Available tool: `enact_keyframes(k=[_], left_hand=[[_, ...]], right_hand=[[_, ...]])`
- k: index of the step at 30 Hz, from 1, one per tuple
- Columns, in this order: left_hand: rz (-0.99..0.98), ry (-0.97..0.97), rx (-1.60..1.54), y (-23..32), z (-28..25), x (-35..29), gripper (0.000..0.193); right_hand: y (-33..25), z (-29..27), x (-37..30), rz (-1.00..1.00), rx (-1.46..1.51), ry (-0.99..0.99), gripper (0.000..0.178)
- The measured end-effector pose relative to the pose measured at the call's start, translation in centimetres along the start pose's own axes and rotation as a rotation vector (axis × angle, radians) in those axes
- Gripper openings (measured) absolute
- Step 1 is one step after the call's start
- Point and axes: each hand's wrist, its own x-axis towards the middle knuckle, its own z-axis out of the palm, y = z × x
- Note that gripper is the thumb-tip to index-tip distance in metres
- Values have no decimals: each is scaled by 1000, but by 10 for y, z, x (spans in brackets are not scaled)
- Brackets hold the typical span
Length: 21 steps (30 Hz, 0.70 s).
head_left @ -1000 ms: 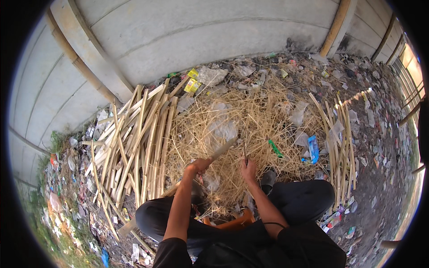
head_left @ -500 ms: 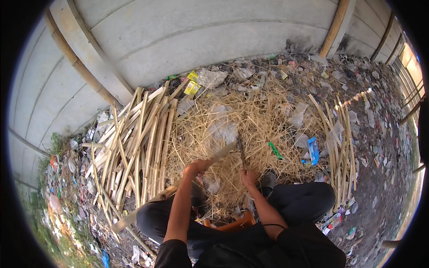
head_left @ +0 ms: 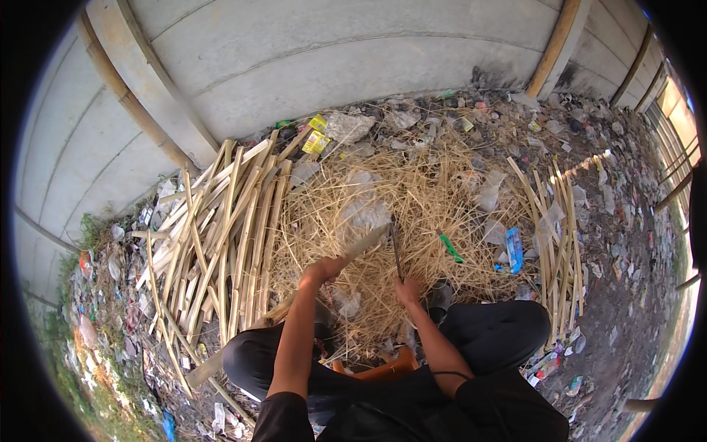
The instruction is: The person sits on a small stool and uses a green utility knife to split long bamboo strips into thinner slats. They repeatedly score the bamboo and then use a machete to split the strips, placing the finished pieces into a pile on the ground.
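My left hand (head_left: 321, 271) is closed round a split bamboo strip (head_left: 366, 241). The strip slants from low on the left, behind my forearm, up to a tip in front of me. In my right hand (head_left: 406, 290) is a knife with a long, narrow, dark blade (head_left: 395, 245) pointing away from me. Blade and strip come close together near their upper ends; whether they touch I cannot tell. Beneath both lies a wide heap of thin bamboo shavings (head_left: 420, 199), with clear plastic sheeting (head_left: 366, 214) on it.
Many split bamboo strips (head_left: 234, 243) are piled on the left; a smaller bundle (head_left: 563, 258) lies to the right. A green strip (head_left: 449, 247) and a blue wrapper (head_left: 514, 249) lie by the shavings. Litter covers the ground. A grey panel wall (head_left: 353, 59) stands behind. Below me is an orange seat (head_left: 383, 366).
My right hand and the knife have shifted slightly left and away from me. The left hand, with the bamboo strip, has risen a little. Both keep their hold.
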Motion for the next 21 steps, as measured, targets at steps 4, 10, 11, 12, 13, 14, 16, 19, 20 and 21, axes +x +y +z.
enact_keyframes(k=[4,10,11,12,13,14,16,19,20,21], left_hand=[[-40,-24,-40,-5,1,4,84],[15,-59,-54,-6,-5,3,87],[-15,-70,-66,0,-5,-1,86],[-10,-56,-91,-1,-3,1,83],[-5,-42,-115,-2,1,1,81],[-4,-32,-140,-3,2,-1,80],[-49,-68,-199,1,-11,4,76],[-70,-97,-173,-3,-6,0,76],[-59,-100,-163,-4,-3,0,76],[-49,-104,-153,-5,-2,1,76]], right_hand=[[-21,-2,-14,-150,117,169,42],[-45,-4,-9,-508,279,361,43],[-35,-2,-7,-524,189,392,44],[-25,-3,-5,-332,107,266,44],[-12,-7,-6,-139,25,141,44],[-11,-11,-10,58,-58,12,44],[-24,-9,-1,-11,-30,71,43],[-62,-19,-13,-304,165,195,44],[-68,-23,-18,-439,257,249,44],[-63,-21,-14,-499,293,276,44]])
